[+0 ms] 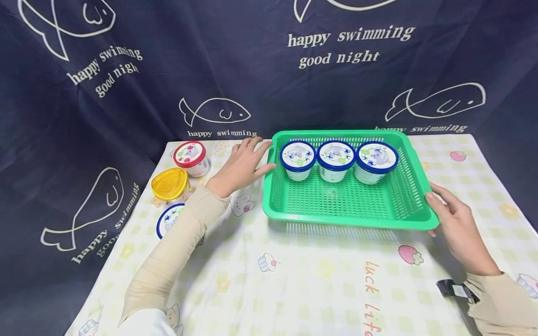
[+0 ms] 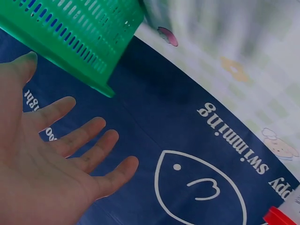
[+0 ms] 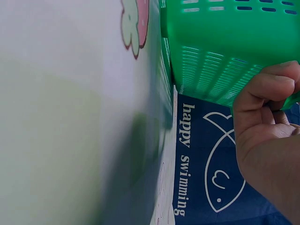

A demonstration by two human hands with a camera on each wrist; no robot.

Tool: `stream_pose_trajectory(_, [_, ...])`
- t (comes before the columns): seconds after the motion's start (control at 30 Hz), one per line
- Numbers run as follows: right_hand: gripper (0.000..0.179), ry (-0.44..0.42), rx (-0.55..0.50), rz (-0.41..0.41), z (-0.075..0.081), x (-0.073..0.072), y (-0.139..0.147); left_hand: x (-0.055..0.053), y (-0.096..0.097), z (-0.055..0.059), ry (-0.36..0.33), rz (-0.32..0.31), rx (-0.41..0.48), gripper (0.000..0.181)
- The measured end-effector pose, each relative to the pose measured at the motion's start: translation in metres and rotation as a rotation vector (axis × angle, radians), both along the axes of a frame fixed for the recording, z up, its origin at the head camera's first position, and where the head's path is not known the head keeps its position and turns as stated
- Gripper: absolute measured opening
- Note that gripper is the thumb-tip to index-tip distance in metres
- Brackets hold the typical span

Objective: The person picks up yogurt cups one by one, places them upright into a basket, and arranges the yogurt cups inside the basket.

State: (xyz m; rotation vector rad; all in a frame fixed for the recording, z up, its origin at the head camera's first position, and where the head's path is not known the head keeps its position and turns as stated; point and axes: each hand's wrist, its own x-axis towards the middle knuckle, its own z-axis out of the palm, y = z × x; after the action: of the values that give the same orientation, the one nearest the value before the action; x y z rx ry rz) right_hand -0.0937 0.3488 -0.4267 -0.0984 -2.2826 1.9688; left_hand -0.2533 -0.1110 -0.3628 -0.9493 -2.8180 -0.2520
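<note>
A green plastic basket (image 1: 336,210) holds three white tubs with blue lids: the left tub (image 1: 297,161), the middle tub (image 1: 335,161) and the right tub (image 1: 375,162), in a row along its back wall. My right hand (image 1: 458,228) grips the basket's right rim; in the right wrist view the fingers of this right hand (image 3: 267,117) curl over the basket edge (image 3: 225,56). My left hand (image 1: 244,165) is at the left rim with fingers spread. The left wrist view shows this left hand (image 2: 61,154) palm up, its thumb near the basket (image 2: 79,47).
Left of my left arm stand a red-lidded tub (image 1: 191,158), a yellow-lidded tub (image 1: 170,185) and a blue-lidded tub (image 1: 168,221), partly hidden by the sleeve. A checked cloth (image 1: 302,289) covers the table. Behind it hangs a dark blue curtain (image 1: 269,70).
</note>
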Motion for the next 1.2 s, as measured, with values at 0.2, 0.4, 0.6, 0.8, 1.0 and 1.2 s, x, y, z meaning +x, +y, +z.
stream_pose_trajectory(0.2, [0.048, 0.009, -0.025, 0.018, -0.001, 0.0, 0.001, 0.006, -0.012, 0.0, -0.003, 0.056, 0.0, 0.065])
stream_pose_trajectory(0.4, [0.048, 0.013, -0.025, 0.014, 0.0, 0.0, 0.0, 0.016, -0.024, -0.001, 0.016, 0.08, -0.003, 0.063])
stream_pose_trajectory(0.6, [0.048, 0.02, 0.006, 0.021, 0.001, 0.0, 0.001, 0.03, -0.035, -0.003, 0.007, 0.103, -0.015, 0.063])
stream_pose_trajectory(0.8, [0.047, 0.006, 0.008, 0.031, 0.002, 0.002, 0.001, 0.042, -0.043, -0.001, 0.011, 0.134, -0.037, 0.062])
stream_pose_trajectory(1.0, [0.047, -0.003, -0.018, 0.024, 0.002, 0.002, 0.001, 0.054, -0.047, 0.004, 0.017, 0.158, -0.072, 0.062])
stream_pose_trajectory(1.2, [0.047, 0.013, -0.077, 0.042, 0.001, 0.0, 0.002, 0.07, -0.054, 0.01, 0.021, 0.173, -0.078, 0.061])
